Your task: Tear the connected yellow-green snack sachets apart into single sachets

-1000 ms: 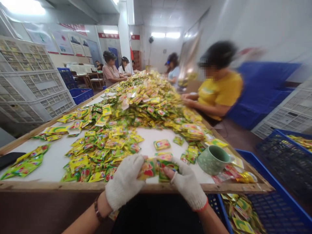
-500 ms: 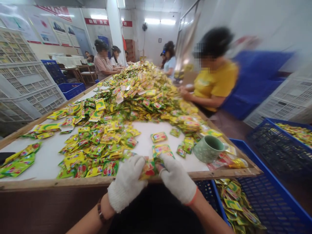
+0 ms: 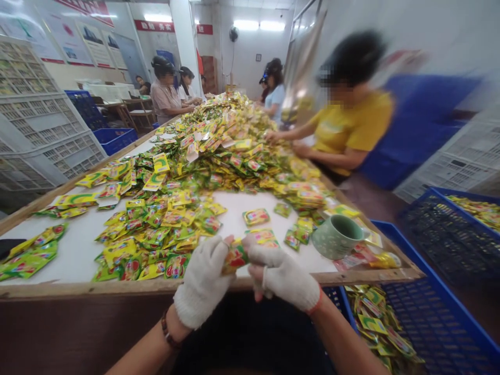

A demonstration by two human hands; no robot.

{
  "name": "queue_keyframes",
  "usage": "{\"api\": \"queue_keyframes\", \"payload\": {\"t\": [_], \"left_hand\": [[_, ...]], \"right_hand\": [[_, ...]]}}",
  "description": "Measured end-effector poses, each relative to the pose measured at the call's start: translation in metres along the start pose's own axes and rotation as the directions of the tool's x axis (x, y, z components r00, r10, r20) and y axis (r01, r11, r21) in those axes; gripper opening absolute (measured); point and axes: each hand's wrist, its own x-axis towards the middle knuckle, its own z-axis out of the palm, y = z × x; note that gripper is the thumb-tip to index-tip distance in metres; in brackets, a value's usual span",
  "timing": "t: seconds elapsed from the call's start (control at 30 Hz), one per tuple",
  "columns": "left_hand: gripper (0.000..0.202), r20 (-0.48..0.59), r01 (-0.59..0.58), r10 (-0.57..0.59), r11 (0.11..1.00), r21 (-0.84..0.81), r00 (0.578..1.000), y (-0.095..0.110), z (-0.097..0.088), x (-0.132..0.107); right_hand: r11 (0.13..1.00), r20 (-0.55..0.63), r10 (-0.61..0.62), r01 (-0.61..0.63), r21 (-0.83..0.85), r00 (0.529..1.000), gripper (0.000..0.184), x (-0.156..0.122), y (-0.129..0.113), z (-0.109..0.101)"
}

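A small yellow, green and red packet [image 3: 236, 256] is between my hands above the table's front edge. My left hand [image 3: 203, 281], in a white knit glove with fingertips bare, is closed around its left side. My right hand [image 3: 283, 271], gloved the same way, has its fingers curled in, with the forefinger at the packet's upper right edge; its lower fingertips are partly hidden. Just beyond, more packets [image 3: 264, 237] lie flat, and a single packet [image 3: 255, 216] lies behind them. To the left spreads a loose heap of packets [image 3: 156, 224].
A green mug [image 3: 338, 237] stands at the right corner of the wood-edged table [image 3: 117, 289]. Blue crates [image 3: 441, 291] with packets are below right. A large mound of packets [image 3: 230, 135] runs down the table. A person in yellow [image 3: 347, 127] works on the right; others sit farther back.
My hands have lifted slightly with the packet, and my right fingers have curled and shifted along its right edge. The person in yellow has stretched an arm toward the mound.
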Motion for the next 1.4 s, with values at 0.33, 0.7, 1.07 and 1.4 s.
{"api": "queue_keyframes", "payload": {"t": [0.33,0.7,1.07,1.4], "left_hand": [[0.028,0.315,0.495,-0.382,0.651,-0.576,0.869,-0.014,-0.002,0.006],[0.023,0.433,0.578,-0.418,0.330,-0.746,0.799,-0.036,0.002,0.003],[0.025,0.342,0.536,-0.438,0.468,-0.703,0.831,-0.047,0.007,0.005],[0.027,0.436,0.597,-0.410,0.596,-0.537,0.801,-0.041,-0.020,0.024]], "right_hand": [[0.748,0.020,-0.532,0.481,-0.458,0.847,0.034,0.057,-0.003,-0.003],[0.911,-0.298,-0.372,0.285,-0.298,0.879,0.012,0.068,0.032,0.014],[0.818,-0.205,-0.508,0.395,-0.417,0.836,0.013,0.071,0.022,0.016],[0.770,-0.177,-0.469,0.302,-0.562,0.865,0.019,0.061,0.002,0.016]]}}
